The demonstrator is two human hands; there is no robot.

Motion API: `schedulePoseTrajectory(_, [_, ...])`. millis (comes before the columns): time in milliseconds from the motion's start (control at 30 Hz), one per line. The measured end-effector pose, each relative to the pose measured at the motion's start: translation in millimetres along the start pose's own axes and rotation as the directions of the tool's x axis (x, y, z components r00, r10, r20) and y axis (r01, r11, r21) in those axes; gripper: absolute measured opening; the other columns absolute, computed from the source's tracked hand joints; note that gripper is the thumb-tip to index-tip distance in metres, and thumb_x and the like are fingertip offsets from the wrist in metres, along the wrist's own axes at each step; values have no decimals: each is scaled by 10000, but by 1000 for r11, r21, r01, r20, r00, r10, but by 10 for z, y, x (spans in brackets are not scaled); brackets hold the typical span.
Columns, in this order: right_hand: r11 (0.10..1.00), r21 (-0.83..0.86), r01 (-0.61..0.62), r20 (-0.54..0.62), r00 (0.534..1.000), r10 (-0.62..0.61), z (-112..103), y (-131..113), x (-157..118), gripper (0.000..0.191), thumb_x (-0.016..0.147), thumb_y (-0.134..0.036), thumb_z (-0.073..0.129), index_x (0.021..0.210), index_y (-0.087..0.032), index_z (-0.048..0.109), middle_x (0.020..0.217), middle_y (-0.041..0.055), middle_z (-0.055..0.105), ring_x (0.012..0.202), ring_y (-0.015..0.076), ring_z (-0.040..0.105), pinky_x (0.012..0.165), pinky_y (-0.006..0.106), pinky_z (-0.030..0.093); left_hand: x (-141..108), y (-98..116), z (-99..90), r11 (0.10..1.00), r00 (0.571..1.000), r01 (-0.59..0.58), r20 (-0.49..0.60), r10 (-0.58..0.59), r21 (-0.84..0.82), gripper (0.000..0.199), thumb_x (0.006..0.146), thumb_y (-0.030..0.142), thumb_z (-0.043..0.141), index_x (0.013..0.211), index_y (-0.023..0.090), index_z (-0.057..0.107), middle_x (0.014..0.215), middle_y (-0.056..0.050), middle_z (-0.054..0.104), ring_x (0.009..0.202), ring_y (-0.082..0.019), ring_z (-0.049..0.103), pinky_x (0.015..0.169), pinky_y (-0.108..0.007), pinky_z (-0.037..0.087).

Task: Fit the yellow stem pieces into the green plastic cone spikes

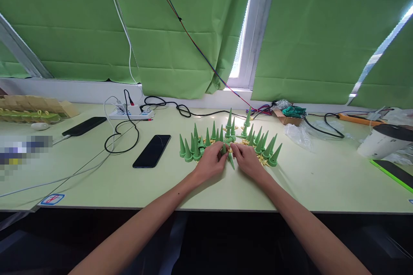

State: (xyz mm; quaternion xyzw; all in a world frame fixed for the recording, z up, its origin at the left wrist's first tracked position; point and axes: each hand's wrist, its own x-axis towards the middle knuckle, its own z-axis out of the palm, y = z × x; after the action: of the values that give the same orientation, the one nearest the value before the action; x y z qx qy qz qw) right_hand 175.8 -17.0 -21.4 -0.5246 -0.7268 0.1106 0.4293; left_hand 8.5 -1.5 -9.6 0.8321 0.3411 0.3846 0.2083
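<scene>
Near the front middle of the table, my left hand (pixel 209 160) is closed around a pointed green cone (pixel 223 149), its fingertips pinched. My right hand (pixel 248 160) meets it from the other side, thumb and fingers pressed together at a small yellowish bit. That bit is mostly covered by the fingers, so its kind cannot be made out. Another green cone (pixel 231 161) points down between the two hands. Around them stand several upright green cones with round bases, a group on the left (pixel 188 154) and one on the right (pixel 273 158). Small yellow pieces (pixel 263 161) lie among the cones.
A black phone (pixel 151 151) lies left of the cones, with a power strip (pixel 129 112) and looped cables behind it. Another dark phone (pixel 84 126) is farther left. To the right are a plastic bag (pixel 300 135), a white cup (pixel 383 142) and a green-edged phone (pixel 395 174).
</scene>
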Motion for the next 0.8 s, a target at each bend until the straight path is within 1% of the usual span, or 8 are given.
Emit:
schedulePoseTrajectory(100, [1000, -4, -30, -22, 999, 30, 2, -11, 0, 477, 1005, -454, 334, 602, -214, 419, 566, -4, 507, 529, 140, 429, 567, 285, 304, 1, 5, -3, 1000, 1000, 13, -3, -13, -5, 91, 869, 199, 507, 899, 170, 589, 815, -24, 604, 637, -125, 512, 579, -265, 416])
schedulePoseTrajectory(200, [999, 23, -32, -42, 999, 33, -3, -28, -3, 407, 998, -422, 368, 653, -215, 434, 595, -12, 512, 539, 138, 428, 566, 276, 311, 2, 0, -3, 1000, 999, 28, -30, -28, -12, 96, 871, 202, 511, 910, 174, 594, 809, -19, 610, 622, -121, 513, 571, -263, 412])
schedulePoseTrajectory(367, [996, 83, 11, 1, 1000, -11, -24, -59, -15, 293, 988, -356, 389, 762, -208, 503, 672, -3, 561, 566, 141, 453, 576, 272, 337, 1, -18, 5, 999, 998, 42, -49, -43, -13, 102, 876, 219, 518, 918, 179, 603, 770, -12, 603, 611, -125, 518, 561, -264, 407])
schedulePoseTrajectory(533, [997, 72, 11, 13, 1000, -12, -10, -34, -17, 308, 989, -351, 385, 721, -216, 454, 639, -15, 518, 565, 142, 440, 576, 277, 327, 0, -14, 6, 1000, 999, 22, -37, -22, -7, 88, 873, 213, 518, 903, 177, 593, 798, -21, 612, 612, -126, 511, 568, -266, 407])
schedulePoseTrajectory(700, [999, -26, 19, -6, 1000, -19, 13, 8, -11, 380, 998, -379, 354, 652, -225, 381, 597, -16, 464, 549, 145, 384, 549, 285, 284, -2, 12, -9, 999, 1000, -19, -12, 20, 34, 89, 869, 178, 504, 884, 173, 592, 788, -26, 604, 619, -130, 498, 588, -275, 402])
schedulePoseTrajectory(800, [999, -51, 19, 9, 1000, -19, 10, 9, -9, 412, 1006, -394, 330, 635, -223, 380, 589, -8, 476, 549, 146, 403, 561, 289, 292, -5, 25, -17, 998, 999, -39, 2, 39, 47, 93, 865, 161, 496, 876, 174, 587, 772, -24, 585, 627, -134, 495, 594, -277, 399])
